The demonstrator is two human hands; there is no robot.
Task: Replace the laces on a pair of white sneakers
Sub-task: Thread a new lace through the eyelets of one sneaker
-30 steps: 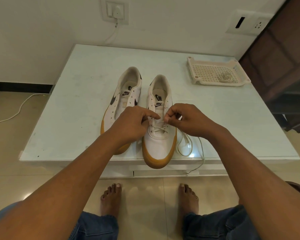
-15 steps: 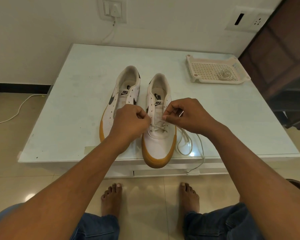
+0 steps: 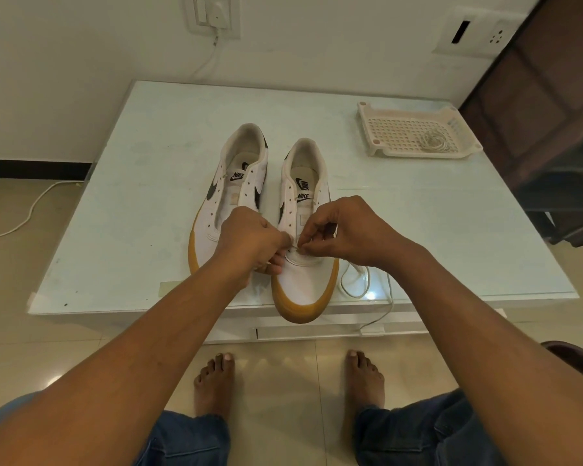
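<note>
Pale glossy surface (image 3: pixel 142 203) set against a white wall, seen from above. Both hands meet over the toe end of one white sneaker (image 3: pixel 303 287) with a tan sole, whose toe juts past the edge of the surface towards the person. Right hand (image 3: pixel 354 230): thumb and forefinger pressed together, pinching the white lace (image 3: pixel 352 285) at the lowest eyelets, other fingers curled. Left hand (image 3: pixel 249 240): fingers curled, tips closed at the same spot, apparently on the lace; thumb against the side of the sneaker. Slack lace loops on the surface under the right wrist and trails over the edge. Second sneaker (image 3: pixel 236 176), unlaced, lies just beyond the left hand, its toe covered by that hand. Perforated plastic tray (image 3: pixel 398 129), well beyond the right hand on its outer side, holds a coiled lace (image 3: pixel 433 141). Wall socket (image 3: pixel 214 15) with a plugged-in cable, far beyond the left hand
</note>
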